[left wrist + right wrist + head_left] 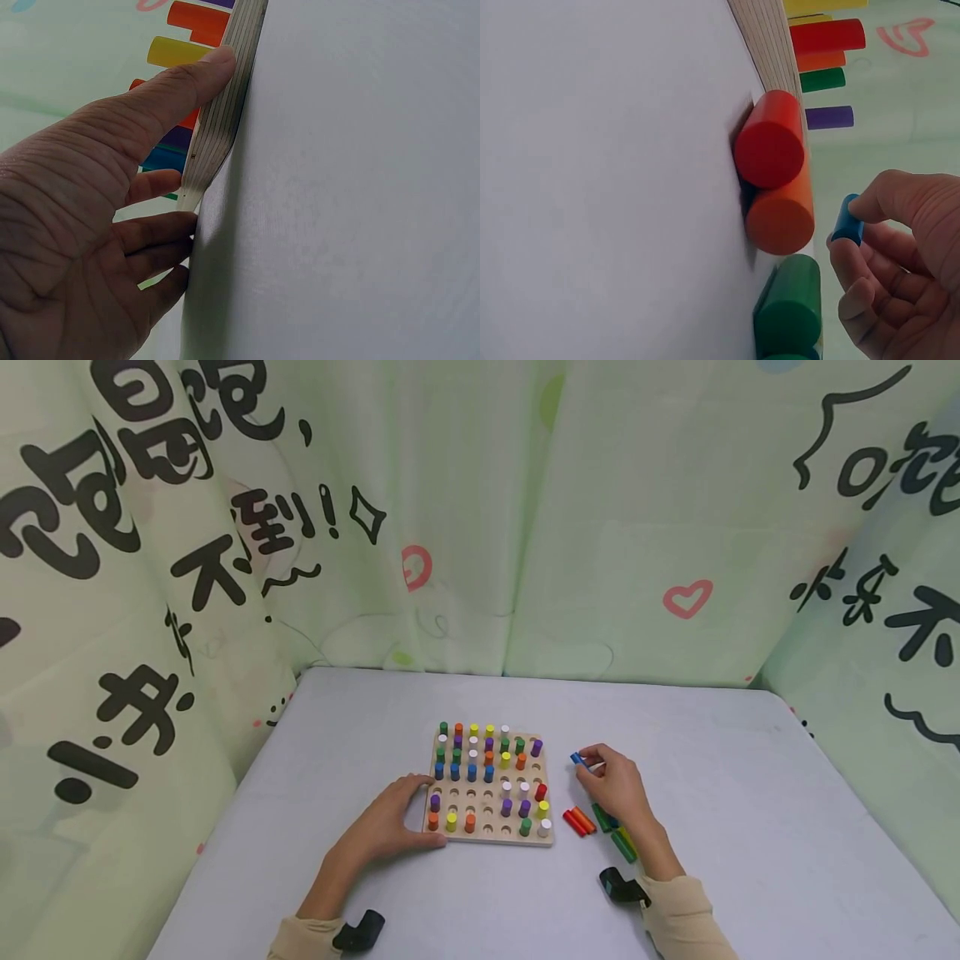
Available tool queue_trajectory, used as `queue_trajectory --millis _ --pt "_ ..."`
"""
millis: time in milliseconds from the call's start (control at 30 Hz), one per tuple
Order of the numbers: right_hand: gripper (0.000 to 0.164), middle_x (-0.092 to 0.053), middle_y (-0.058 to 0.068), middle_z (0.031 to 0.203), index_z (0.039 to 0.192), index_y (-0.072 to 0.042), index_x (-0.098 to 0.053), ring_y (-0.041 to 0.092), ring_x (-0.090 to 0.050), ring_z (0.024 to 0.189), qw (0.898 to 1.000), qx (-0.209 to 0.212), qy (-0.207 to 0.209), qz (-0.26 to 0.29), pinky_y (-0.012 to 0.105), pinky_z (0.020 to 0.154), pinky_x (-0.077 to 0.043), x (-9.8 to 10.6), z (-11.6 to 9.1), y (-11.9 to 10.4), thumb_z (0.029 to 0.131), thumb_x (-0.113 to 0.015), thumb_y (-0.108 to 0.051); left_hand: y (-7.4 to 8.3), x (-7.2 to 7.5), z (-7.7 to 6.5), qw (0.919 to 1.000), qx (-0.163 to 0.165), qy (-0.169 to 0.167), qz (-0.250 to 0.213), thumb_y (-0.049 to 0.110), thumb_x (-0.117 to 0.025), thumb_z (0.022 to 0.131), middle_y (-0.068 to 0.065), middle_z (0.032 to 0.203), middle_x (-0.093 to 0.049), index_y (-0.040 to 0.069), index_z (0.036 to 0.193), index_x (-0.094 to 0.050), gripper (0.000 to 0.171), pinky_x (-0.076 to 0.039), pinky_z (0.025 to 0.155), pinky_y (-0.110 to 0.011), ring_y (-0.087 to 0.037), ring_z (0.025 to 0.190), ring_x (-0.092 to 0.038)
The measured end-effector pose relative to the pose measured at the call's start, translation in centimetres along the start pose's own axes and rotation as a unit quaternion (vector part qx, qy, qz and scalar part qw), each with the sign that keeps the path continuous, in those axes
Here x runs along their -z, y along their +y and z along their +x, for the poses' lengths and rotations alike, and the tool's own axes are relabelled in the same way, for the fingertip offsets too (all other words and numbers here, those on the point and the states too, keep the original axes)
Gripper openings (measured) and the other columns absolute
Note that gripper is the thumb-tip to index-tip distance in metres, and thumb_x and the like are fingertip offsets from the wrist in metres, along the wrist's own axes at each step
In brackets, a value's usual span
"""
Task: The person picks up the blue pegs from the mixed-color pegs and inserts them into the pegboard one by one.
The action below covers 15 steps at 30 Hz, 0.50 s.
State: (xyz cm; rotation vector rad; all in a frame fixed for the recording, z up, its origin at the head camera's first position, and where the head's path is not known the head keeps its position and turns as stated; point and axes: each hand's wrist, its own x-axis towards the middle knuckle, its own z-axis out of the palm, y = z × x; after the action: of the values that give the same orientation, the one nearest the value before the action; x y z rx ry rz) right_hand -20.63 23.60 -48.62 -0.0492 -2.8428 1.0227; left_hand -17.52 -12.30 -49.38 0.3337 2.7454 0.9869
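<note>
A wooden pegboard [487, 785] stands on the table, holding upright pegs of several colours, with some holes bare. My left hand [388, 818] rests against its left side, thumb at the near left corner and fingers spread along the edge. In the left wrist view, the thumb [217, 64] lies straight along the board's side and the fingertips touch it lower down. To the right of the board, my right hand [617, 781] pinches a blue peg [848, 219] between thumb and fingers, above the table.
Loose pegs lie right of the board: a red peg [574, 823], an orange peg [583, 820], and green pegs [624, 845] partly under my right forearm. A patterned curtain [465, 518] hangs behind the white table [360, 702].
</note>
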Motion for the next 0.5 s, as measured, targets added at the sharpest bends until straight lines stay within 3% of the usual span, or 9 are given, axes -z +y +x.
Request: queue_trajectory --millis 500 --pt "0.031 -0.068 0.013 0.103 0.122 -0.001 -0.063 0.023 -0.061 0.086 1.000 0.001 -0.015 0.017 0.031 0.076 -0.056 -0.5 -0.2 -1.2 0.094 -0.068 -0.013 -0.2 -0.1 0.1 1.0000 0.000 -0.002 0.005 0.053 -0.090 0.071 -0.014 0.155 -0.048 0.017 0.148 -0.051 0.094 -0.040 0.115 -0.058 -0.036 0.145 -0.043"
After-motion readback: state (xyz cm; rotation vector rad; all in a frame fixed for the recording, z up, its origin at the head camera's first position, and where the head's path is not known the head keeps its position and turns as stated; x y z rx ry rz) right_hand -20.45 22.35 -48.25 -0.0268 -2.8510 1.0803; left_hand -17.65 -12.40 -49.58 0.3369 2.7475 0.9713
